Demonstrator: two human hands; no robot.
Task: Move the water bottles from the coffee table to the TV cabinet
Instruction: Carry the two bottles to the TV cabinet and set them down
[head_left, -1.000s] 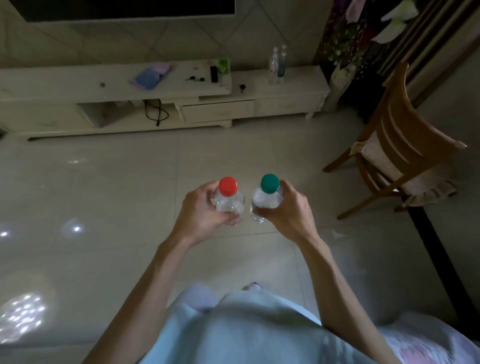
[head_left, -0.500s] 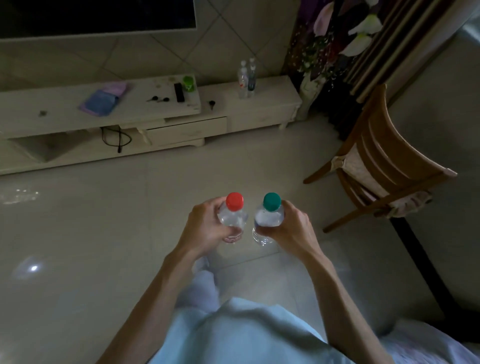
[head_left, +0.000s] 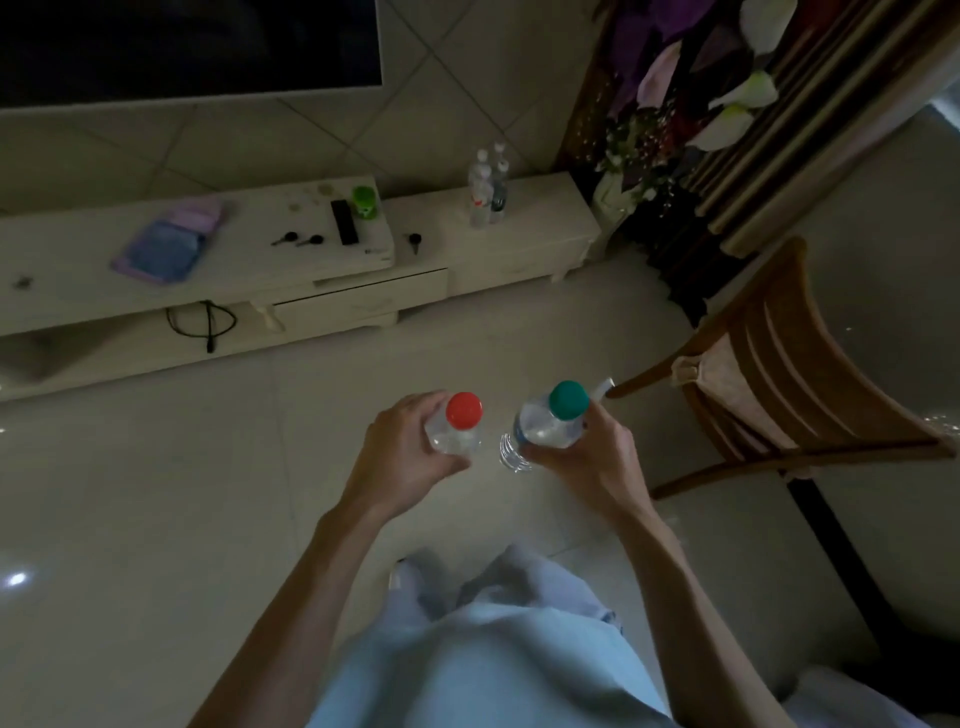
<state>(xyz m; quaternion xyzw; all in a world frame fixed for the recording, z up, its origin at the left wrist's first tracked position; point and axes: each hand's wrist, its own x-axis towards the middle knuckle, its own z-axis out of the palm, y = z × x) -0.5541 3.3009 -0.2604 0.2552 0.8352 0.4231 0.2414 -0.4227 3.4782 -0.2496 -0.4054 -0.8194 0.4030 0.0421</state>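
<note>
a: left hand (head_left: 410, 452) is curled round the shoulder of the red-capped bottle (head_left: 460, 421), right hand (head_left: 582, 457) wrapped the same way round the green-capped bottle (head_left: 550, 426). fingers closed on the plastic, caps up, the two side by side and just apart.
b: why one each?
a: my guess is two per trip, held upright so neither slips.
b: and where are they?
a: in the air over the glossy tiled floor (head_left: 156, 467), well apart from the tv cabinet (head_left: 519, 244) ahead by the wall.
b: room on it?
a: a cluster of bottles (head_left: 485, 192) already stands on the lower right section, with bare top beside them. that looks the likely spot. the higher left part holds a remote (head_left: 344, 222), a green cup (head_left: 363, 200) and keys (head_left: 296, 239).
b: obstacles?
a: a wooden chair (head_left: 789, 374) to the right, and the room is dim.
</note>
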